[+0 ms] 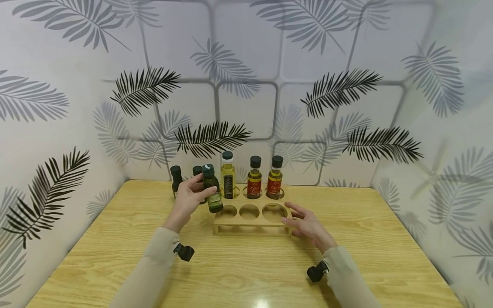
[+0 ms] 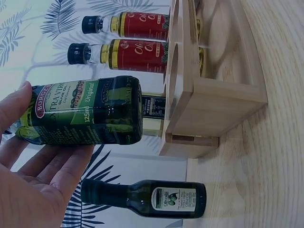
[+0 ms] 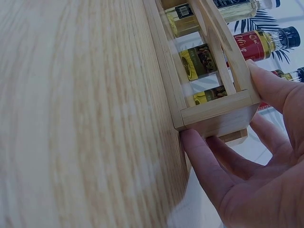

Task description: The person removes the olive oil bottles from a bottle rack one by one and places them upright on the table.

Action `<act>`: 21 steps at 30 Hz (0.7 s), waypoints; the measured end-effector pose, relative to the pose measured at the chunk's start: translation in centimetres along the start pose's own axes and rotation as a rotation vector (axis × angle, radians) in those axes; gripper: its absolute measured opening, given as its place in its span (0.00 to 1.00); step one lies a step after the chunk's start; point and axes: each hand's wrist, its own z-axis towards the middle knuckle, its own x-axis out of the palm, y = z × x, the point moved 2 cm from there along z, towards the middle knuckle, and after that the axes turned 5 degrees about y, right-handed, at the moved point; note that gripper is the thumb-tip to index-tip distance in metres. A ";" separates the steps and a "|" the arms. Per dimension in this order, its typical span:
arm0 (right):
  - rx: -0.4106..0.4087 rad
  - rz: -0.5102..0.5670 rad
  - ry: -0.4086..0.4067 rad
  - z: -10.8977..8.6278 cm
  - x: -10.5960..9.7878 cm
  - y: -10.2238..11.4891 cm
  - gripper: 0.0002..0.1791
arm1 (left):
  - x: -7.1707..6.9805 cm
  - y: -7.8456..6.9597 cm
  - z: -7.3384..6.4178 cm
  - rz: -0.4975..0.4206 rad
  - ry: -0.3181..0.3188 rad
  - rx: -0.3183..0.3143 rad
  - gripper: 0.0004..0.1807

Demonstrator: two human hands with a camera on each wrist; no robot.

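Observation:
My left hand (image 1: 187,197) grips a small green olive oil bottle (image 1: 213,194), slightly tilted, above the table by the front left corner of a wooden bottle rack (image 1: 254,221). In the left wrist view that bottle (image 2: 80,111) shows a green label and hangs apart from the rack. My right hand (image 1: 311,225) holds the rack's right end; in the right wrist view the thumb lies at the top edge and a fingertip at the bottom corner. The rack's back row carries a yellow oil bottle (image 1: 228,179) and two red-labelled oil bottles (image 1: 254,184). Three round holes line its front row.
Two dark bottles stand left of the rack: one (image 1: 176,177) in plain sight, the other (image 1: 197,170) partly behind my left hand. The wood-grain table (image 1: 246,265) meets a leaf-patterned backdrop (image 1: 246,107) behind the bottles.

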 end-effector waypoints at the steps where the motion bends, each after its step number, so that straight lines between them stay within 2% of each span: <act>1: 0.000 -0.001 0.001 0.0 0.0 0.0 0.38 | -0.1 0.1 0.0 0.005 0.001 0.002 0.42; 8: 0.002 0.003 0.007 0.3 -0.1 -0.1 0.38 | -0.7 0.3 -0.2 0.008 0.007 0.003 0.43; 13: 0.002 0.000 0.010 0.3 -0.1 -0.1 0.37 | -1.4 0.5 -0.2 0.028 0.007 -0.023 0.43; 21: 0.004 -0.002 -0.002 -0.1 0.0 0.0 0.38 | -2.5 0.9 -0.3 0.066 0.055 -0.026 0.44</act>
